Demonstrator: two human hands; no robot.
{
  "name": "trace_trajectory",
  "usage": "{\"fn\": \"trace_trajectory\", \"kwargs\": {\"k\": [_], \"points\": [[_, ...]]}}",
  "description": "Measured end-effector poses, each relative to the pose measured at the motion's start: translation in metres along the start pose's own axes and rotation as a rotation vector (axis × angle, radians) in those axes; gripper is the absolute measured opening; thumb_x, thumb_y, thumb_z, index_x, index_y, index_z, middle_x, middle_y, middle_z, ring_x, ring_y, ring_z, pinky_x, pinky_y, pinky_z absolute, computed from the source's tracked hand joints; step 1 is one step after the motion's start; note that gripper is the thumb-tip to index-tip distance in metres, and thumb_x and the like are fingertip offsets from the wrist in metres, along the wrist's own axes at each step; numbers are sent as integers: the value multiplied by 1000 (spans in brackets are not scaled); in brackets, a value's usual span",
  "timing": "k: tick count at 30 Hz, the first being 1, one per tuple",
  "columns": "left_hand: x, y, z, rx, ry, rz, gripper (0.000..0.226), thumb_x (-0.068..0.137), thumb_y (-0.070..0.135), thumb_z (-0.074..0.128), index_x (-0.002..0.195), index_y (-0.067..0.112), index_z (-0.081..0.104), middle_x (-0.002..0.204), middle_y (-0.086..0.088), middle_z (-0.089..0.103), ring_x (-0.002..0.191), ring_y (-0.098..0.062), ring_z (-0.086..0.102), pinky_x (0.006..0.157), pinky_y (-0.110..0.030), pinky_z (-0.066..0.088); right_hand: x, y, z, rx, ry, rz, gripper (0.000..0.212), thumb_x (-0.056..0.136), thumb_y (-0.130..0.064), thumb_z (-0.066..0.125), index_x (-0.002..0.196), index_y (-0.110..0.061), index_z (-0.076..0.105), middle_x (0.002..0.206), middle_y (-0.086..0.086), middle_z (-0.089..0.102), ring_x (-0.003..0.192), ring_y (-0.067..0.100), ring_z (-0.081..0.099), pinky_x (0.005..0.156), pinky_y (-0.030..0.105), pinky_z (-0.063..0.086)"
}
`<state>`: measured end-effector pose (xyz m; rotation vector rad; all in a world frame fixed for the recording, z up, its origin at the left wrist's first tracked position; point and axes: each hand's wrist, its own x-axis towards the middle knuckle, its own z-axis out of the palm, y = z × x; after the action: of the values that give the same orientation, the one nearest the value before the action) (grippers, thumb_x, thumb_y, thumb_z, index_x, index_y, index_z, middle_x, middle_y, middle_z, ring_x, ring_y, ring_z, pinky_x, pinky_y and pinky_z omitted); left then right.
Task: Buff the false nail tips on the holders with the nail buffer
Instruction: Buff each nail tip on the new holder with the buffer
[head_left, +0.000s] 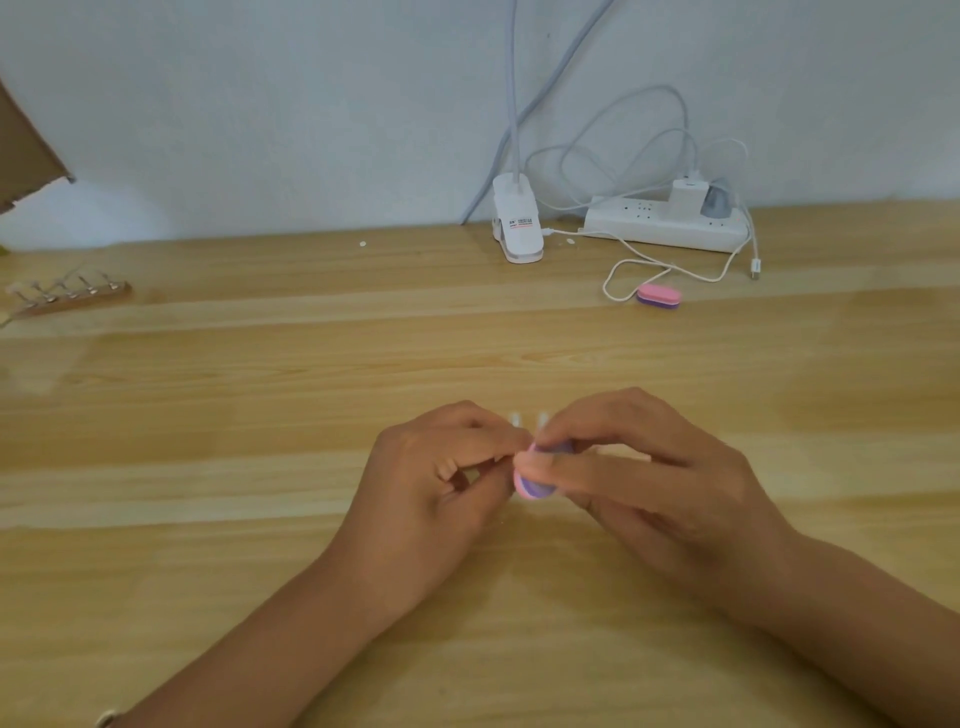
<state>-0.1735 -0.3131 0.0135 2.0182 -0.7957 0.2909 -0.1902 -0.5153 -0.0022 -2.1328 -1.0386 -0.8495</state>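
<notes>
- Pinching the small pink and purple oval nail buffer (530, 487) with the right grip (649, 478), over the light wooden desk (208, 415).
- Curling the left grip (441, 483) right beside it; cannot tell if holding anything.

No wording can be read: the white clamp (511, 193), well beyond the right hand (660, 467), carries a label (521, 224) (print too blurred).

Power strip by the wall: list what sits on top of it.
A white charger and a grey plug stand plugged into the power strip near its right end. The sockets beneath them are covered.
</notes>
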Motion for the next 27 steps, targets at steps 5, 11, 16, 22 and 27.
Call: {"fn": "trace_trajectory", "kwargs": {"k": [5,11,16,22,27], "points": [[2,-2,1,9,28,-47,18,83,5,72,94,17,79,83,7,70,71,-5,62,60,-15,44,0,11,-9,-30,-8,61,29,88,7,67,114,-6,70,107,10,68,93,27,66,82,32,51],[2,-4,-1,-45,43,-67,16,83,7,72,93,17,79,83,8,71,73,-7,65,60,-14,45,0,7,-3,-57,-24,-3,28,86,6,70,110,-8,74,105,12,68,93,25,66,83,32,51],[4,-4,1,-147,77,-139,15,81,5,75,87,18,79,80,8,71,67,-5,63,56,-14,44,0,17,-14,-108,52,126,22,90,0,65,109,-6,74,105,10,67,91,26,65,80,32,50],[2,1,0,-131,45,-112,11,82,15,75,90,22,79,78,9,71,69,-9,64,57,-14,43,0,1,-1,-69,14,26,27,95,-2,59,118,-10,68,110,8,66,99,21,63,88,28,49],[3,0,0,-125,53,-143,14,81,10,76,88,21,80,78,6,71,69,-10,64,57,-15,43,1,-1,-3,-53,33,100,23,96,-7,60,112,-15,74,108,6,69,100,21,65,89,27,48]]}}
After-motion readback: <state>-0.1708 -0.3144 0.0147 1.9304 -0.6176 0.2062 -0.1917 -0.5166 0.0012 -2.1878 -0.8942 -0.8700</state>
